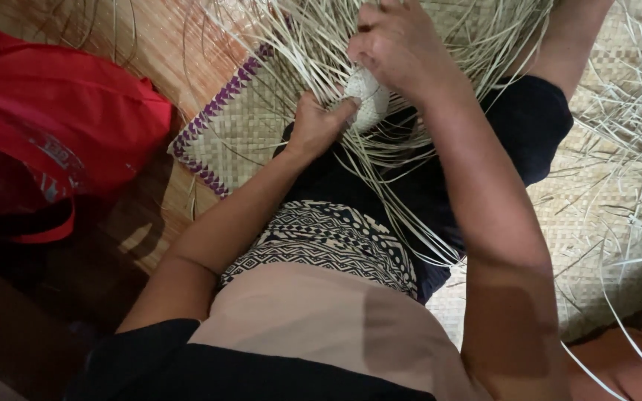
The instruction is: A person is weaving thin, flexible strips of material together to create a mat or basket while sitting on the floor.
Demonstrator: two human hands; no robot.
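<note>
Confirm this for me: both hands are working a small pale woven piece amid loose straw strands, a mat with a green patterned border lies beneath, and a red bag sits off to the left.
Not quite: the border of the mat is purple, not green, as the head view shows. The rest stands: the left hand and right hand are on the small pale woven piece amid loose straw strands, and the red bag sits to the left.

One head-worn camera looks steeply down, close over the person's lap.
</note>
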